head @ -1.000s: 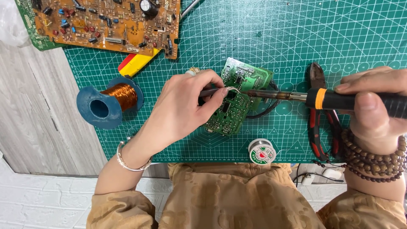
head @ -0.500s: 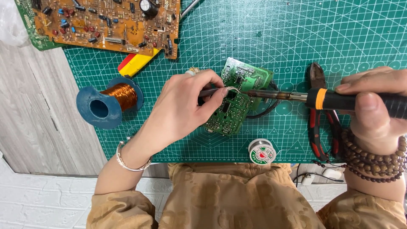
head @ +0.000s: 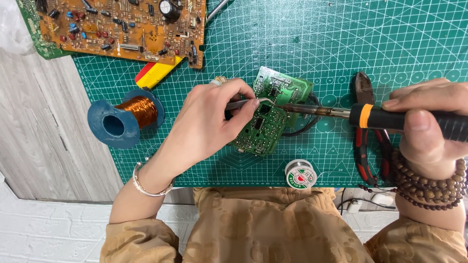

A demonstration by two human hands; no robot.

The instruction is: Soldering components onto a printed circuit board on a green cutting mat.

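A small green circuit board (head: 267, 127) lies on the green cutting mat (head: 312, 44). My left hand (head: 209, 124) grips metal tweezers (head: 243, 103) whose tips meet the board's middle. My right hand (head: 426, 122) grips a soldering iron (head: 390, 118) with a black handle and orange collar. Its metal tip lies across the board and ends next to the tweezer tips. A silver bangle sits on my left wrist, and brown bead bracelets on my right.
A large orange circuit board (head: 122, 27) lies at the top left. A blue spool of copper wire (head: 124, 119) stands left of my hand. Red-handled cutters (head: 364, 141) lie under the iron. A small solder reel (head: 301, 174) sits near the mat's front edge. A yellow-red tool (head: 156, 73) pokes out.
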